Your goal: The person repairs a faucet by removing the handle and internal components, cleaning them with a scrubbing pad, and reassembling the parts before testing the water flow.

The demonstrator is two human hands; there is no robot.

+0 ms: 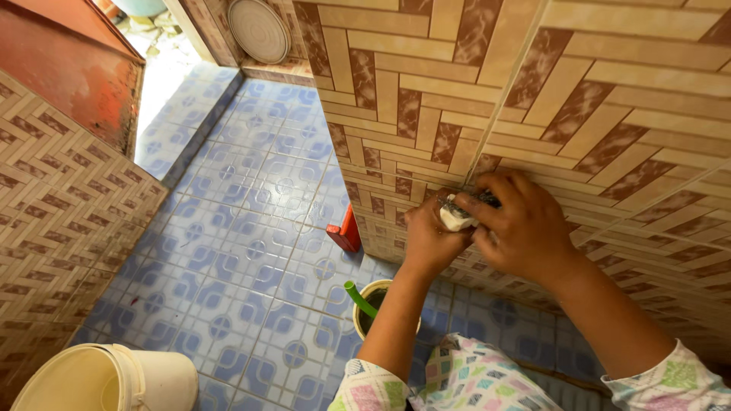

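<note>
My left hand and my right hand meet against the brown and cream tiled wall, close to a grout line. Between them is a small white lump with a dark, gritty patch on top. My left hand cups it from below and the thumb and fingers of my right hand pinch it from the right. A dark bit pokes out above my right fingers. Both sleeves carry a pastel checked pattern.
A small bucket with a green handle stands on the blue patterned floor tiles under my left forearm. A red object leans at the wall corner. A cream bucket sits bottom left. A round drain cover lies at the top, near a red door.
</note>
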